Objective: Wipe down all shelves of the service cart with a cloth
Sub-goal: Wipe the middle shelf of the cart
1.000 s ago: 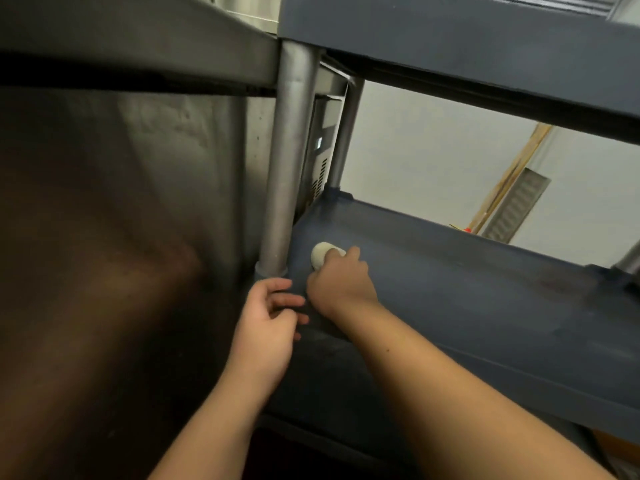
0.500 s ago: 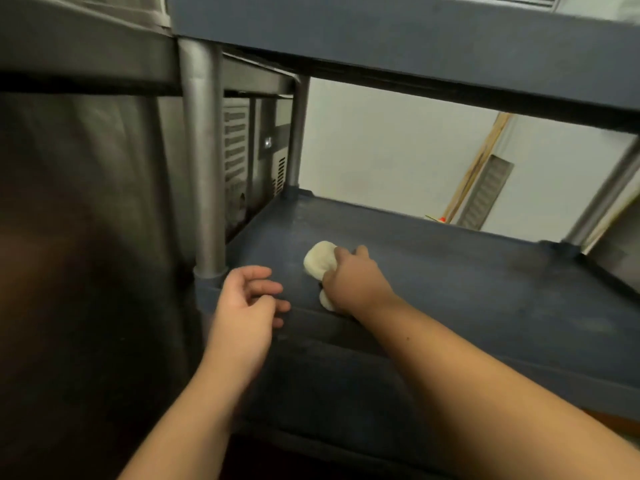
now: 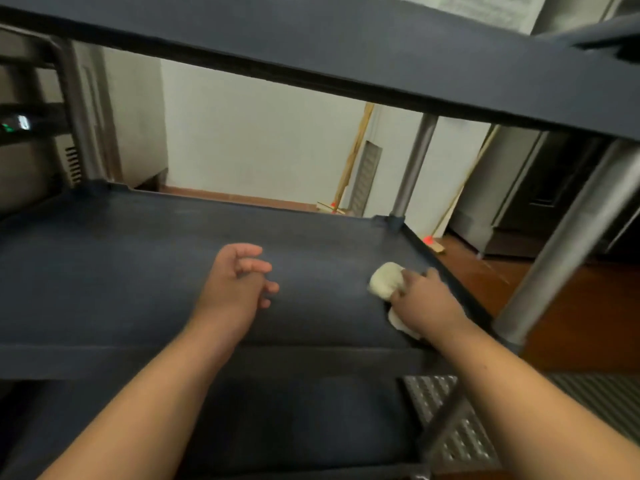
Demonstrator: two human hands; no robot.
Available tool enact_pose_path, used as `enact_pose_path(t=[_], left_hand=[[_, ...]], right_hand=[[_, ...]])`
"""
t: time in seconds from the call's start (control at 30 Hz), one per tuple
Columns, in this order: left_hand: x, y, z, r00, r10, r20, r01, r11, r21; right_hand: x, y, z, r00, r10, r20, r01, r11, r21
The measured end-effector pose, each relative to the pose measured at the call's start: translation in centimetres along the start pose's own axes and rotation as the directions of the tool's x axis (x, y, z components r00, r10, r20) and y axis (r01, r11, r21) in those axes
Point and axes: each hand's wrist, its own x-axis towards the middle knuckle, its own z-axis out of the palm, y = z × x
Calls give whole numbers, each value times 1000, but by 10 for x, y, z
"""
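The person's right hand [image 3: 424,299] is closed around a bunched pale cloth [image 3: 386,282], pressing it down on the middle shelf [image 3: 138,271] of a dark blue service cart, close to the shelf's right edge. The left hand [image 3: 235,289] hovers above the shelf's centre with loosely curled fingers, holding nothing, well apart from the cloth. Both bare forearms reach in from below. A second blue shelf [image 3: 346,46] spans overhead, and 1 grey metal post [image 3: 568,244] rises just right of the wiping hand. Beyond the cart stand a white wall [image 3: 259,133], a leaning wooden broom handle [image 3: 353,157] and a red-brown floor [image 3: 571,296].
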Motion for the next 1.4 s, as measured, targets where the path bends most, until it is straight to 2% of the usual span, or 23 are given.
enact_pose_path(t=[0.07,0.23,0.4,0.43,0.57,0.7,0.77,0.93,1.0,1.13,1.23,1.3,1.4], left_hand=[[0,-7,25,999,-3,44,2,1000,31],[8,-17,50,995,-21,100,15,998,57],[23,-18,19,995,-54,85,47,996,80],[27,-18,9,995,-58,82,51,995,83],[36,-18,-37,995,-83,54,81,995,52],[43,-20,-65,994,-109,4,109,993,-33],[46,-22,-71,993,-115,19,116,992,-45],[56,-2,-114,996,-83,29,85,994,-74],[58,8,-146,998,-67,7,68,994,-89],[58,19,-208,997,-44,-64,38,996,-81],[55,25,-246,991,-44,-129,34,996,-78],[50,28,-268,986,-48,-161,39,997,-63],[36,32,-301,976,-60,-211,52,998,-43]], right_hand=[[8,38,-12,996,85,9,-85,996,-33],[22,38,-30,986,73,-150,-71,997,17],[38,36,-18,950,301,78,-302,953,-3],[41,39,-14,949,308,70,-310,951,20],[44,42,2,954,260,-148,-245,963,112],[41,19,8,951,257,-169,-240,964,115],[38,-7,8,964,220,-151,-204,972,113],[27,-92,20,998,32,45,-27,992,-123],[18,-133,25,997,-32,67,44,982,-186],[4,-223,49,982,-182,47,186,977,-102],[-14,-298,68,975,-220,-21,221,973,66],[-31,-352,79,962,-271,-7,270,954,133],[-54,-421,91,918,-392,58,384,916,117]])
